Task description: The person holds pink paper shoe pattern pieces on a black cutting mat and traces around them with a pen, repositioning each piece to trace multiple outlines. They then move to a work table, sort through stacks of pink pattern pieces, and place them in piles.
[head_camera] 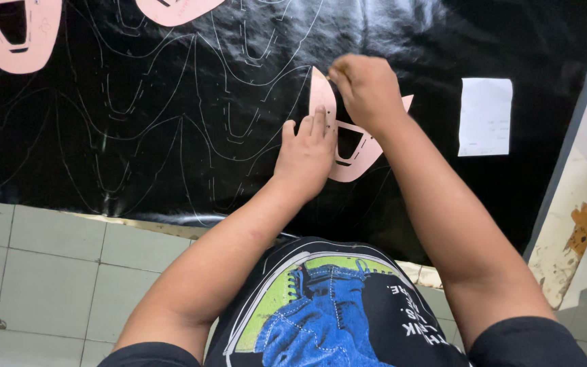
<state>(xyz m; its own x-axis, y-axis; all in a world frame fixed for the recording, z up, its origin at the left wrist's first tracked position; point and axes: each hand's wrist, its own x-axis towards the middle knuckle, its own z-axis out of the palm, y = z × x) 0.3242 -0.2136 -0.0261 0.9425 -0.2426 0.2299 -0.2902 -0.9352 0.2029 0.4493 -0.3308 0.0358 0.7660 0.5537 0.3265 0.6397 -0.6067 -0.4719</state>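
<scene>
A pink shoe-upper template [322,98] lies on a glossy black sheet [171,75] marked with several thin traced outlines. My left hand [305,155] presses flat on the template's left side, fingers together. Just above the template's upper tip, my right hand [368,88] has its fingers pinched as if around a thin marking tool, which I cannot see clearly. Both forearms reach forward from the bottom of the view.
Two more pink templates lie at the far edge, one at top left [15,34] and one at top middle [174,9]. A white paper slip [485,115] rests on the sheet to the right. A stained pale board [572,224] borders the right; grey floor tiles [42,272] show below left.
</scene>
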